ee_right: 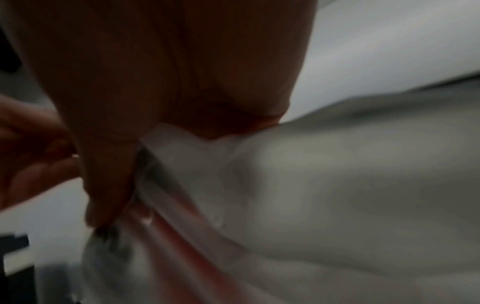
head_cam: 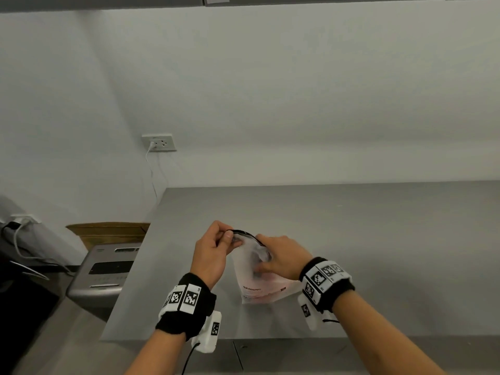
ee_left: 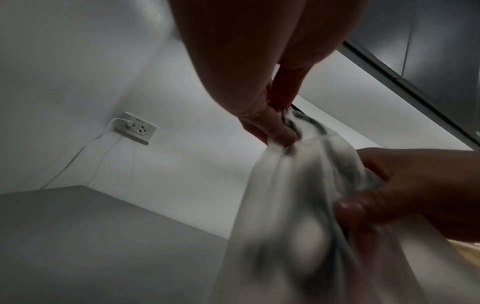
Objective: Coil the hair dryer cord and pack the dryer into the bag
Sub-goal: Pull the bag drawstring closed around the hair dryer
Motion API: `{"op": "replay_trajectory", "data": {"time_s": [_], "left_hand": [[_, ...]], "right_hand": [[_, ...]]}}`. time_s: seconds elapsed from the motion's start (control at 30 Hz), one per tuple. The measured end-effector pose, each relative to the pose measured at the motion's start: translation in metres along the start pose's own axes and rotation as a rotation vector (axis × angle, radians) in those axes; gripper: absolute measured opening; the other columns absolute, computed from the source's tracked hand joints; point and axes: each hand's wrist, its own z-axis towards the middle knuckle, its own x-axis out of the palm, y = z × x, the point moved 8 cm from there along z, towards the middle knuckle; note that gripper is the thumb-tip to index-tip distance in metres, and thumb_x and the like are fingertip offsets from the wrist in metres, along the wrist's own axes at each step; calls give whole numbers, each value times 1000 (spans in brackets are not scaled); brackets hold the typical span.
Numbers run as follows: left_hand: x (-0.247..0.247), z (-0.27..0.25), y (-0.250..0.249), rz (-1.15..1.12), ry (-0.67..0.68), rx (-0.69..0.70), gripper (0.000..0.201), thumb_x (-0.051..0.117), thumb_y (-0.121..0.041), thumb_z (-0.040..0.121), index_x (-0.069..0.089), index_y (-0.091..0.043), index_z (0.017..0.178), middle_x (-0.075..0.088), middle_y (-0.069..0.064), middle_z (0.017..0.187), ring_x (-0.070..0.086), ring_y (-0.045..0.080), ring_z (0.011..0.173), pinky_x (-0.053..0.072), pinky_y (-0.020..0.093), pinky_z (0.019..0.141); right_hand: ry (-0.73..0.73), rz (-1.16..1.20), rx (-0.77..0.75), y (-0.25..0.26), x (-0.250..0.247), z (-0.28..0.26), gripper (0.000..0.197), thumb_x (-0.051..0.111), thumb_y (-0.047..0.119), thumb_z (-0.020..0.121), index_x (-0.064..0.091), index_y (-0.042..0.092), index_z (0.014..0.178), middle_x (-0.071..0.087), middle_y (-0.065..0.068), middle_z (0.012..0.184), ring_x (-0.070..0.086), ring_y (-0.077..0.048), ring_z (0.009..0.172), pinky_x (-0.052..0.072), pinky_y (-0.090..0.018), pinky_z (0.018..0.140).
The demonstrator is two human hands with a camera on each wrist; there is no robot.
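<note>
A frosted translucent bag (head_cam: 261, 282) with a black zip rim and red "WARNING" print stands on the steel table (head_cam: 378, 239). A pale pinkish shape shows faintly through its lower part; the dryer and its cord are not clearly visible. My left hand (head_cam: 216, 246) pinches the left end of the bag's black rim between thumb and fingers (ee_left: 275, 127). My right hand (head_cam: 278, 257) grips the bag's right side just below the rim, thumb (ee_left: 363, 205) pressed on the front. The bag (ee_right: 285, 195) fills the blurred right wrist view under my right hand (ee_right: 109, 195).
A wall socket (head_cam: 159, 142) with a white plug and cable sits on the white wall behind the table's left corner. Left of the table stand a grey appliance (head_cam: 105, 272) and a cardboard box (head_cam: 108, 231). The table's near edge (head_cam: 270, 339) lies close below my wrists.
</note>
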Motion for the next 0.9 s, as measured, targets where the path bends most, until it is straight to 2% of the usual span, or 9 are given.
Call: {"op": "replay_trajectory", "data": {"time_s": [0.1, 0.17, 0.27, 0.4, 0.53, 0.6, 0.7, 0.77, 0.9], "left_hand": [[-9, -3, 0, 32, -39, 37, 24, 55, -5, 101, 67, -22, 89, 72, 5, 90, 72, 19, 92, 58, 39, 95], [-11, -5, 2, 152, -50, 60, 22, 59, -13, 99, 68, -33, 100, 73, -3, 105, 69, 14, 105, 56, 36, 98], [-2, -16, 26, 430, 12, 15, 45, 68, -20, 93, 53, -30, 134, 52, -7, 139, 53, 8, 127, 48, 34, 107], [8, -42, 91, 668, 89, -186, 85, 79, -35, 83, 33, -20, 153, 32, 4, 153, 38, 20, 140, 29, 26, 114], [14, -67, 162, 430, 114, -539, 117, 85, -42, 74, 9, -14, 159, 34, 16, 159, 40, 29, 144, 37, 41, 117], [30, -73, 178, 339, 179, -615, 117, 84, -42, 77, 5, -13, 159, 40, 16, 157, 45, 28, 141, 40, 37, 112], [53, -67, 184, 126, 167, -590, 104, 86, -33, 77, 19, -18, 156, 52, 7, 148, 53, 28, 134, 43, 38, 108], [56, -59, 184, 0, 48, -590, 99, 89, -28, 72, 28, -20, 149, 61, 6, 135, 61, 27, 120, 49, 50, 105], [49, -39, 175, 56, -25, -527, 104, 87, -14, 74, 20, -22, 152, 55, 8, 137, 58, 30, 122, 49, 51, 104]], "right_hand": [[-101, 148, 14, -2, -3, 8, 25, 65, 43, 87, 55, 24, 99, 69, -3, 89, 61, -25, 79, 50, -36, 73], [-181, 222, 67, -10, -10, 11, 19, 64, 37, 88, 58, 20, 94, 68, -3, 88, 62, -24, 80, 50, -34, 72], [-293, 307, 178, -29, -24, 13, 19, 62, 31, 91, 64, 15, 101, 69, -6, 91, 63, -25, 82, 51, -33, 73], [-400, 344, 300, -54, -46, 17, 17, 59, 27, 95, 64, 13, 104, 69, -9, 96, 64, -27, 82, 49, -30, 73], [-423, 261, 415, -80, -62, 25, 14, 53, 23, 97, 56, 13, 89, 66, -16, 102, 56, -29, 80, 42, -31, 72], [-398, 244, 456, -90, -62, 33, 15, 52, 20, 97, 58, 10, 87, 67, -20, 106, 54, -30, 79, 41, -31, 71], [-345, 282, 494, -99, -51, 40, 23, 51, 17, 97, 65, -1, 101, 66, -24, 112, 60, -35, 88, 45, -32, 74], [-327, 345, 533, -108, -41, 37, 28, 51, 17, 99, 64, -5, 111, 65, -25, 116, 62, -39, 103, 47, -34, 81], [-393, 530, 686, -148, -17, 11, 32, 51, 21, 100, 67, -5, 109, 67, -24, 113, 62, -39, 109, 46, -34, 84]]}}
